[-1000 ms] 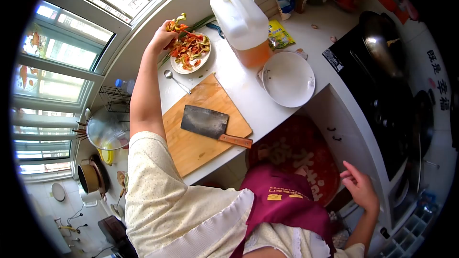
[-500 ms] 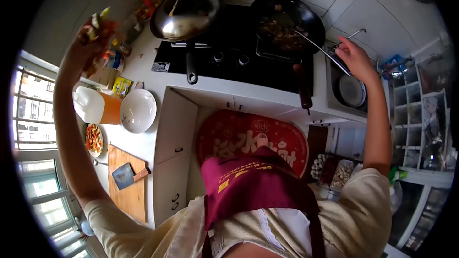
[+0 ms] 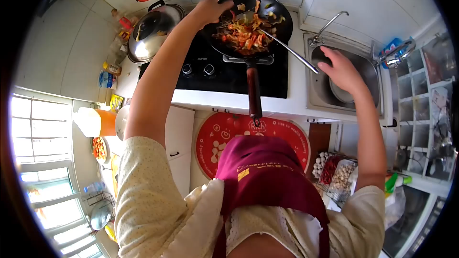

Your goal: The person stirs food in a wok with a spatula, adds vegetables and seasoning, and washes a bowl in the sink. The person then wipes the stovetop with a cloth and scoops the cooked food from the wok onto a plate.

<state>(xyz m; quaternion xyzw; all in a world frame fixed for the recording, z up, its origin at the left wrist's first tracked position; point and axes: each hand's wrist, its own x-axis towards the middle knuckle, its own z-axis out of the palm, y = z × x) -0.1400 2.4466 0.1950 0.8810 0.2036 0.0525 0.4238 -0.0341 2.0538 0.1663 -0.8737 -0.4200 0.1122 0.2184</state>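
Note:
At the left rim of the wok [image 3: 285, 31], my left hand [image 3: 212, 8] has its fingers apart and holds nothing I can see. Chopped red and pale vegetables [image 3: 246, 36] lie heaped inside the wok, over darker food. A long metal cooking utensil [image 3: 294, 55] leans across the right rim; its head is buried in the food, so its kind is hidden. My right hand [image 3: 343, 70] hovers over the sink, thumb and fingers apart, near the utensil's free end but not touching it. The wok's wooden handle [image 3: 253, 88] points toward me.
A second pan under a shiny domed lid [image 3: 155, 31] sits left on the black stove [image 3: 201, 79]. At right is a steel sink [image 3: 313, 93] with a faucet [image 3: 330, 28] and a bowl. Along the left counter are bottles, an orange-filled jug [image 3: 98, 122] and a plate of chopped vegetables [image 3: 99, 149].
My left hand has swung from the far left to the wok; the vegetables it held are now in the wok. My right hand stays near the utensil's end. The view has shifted.

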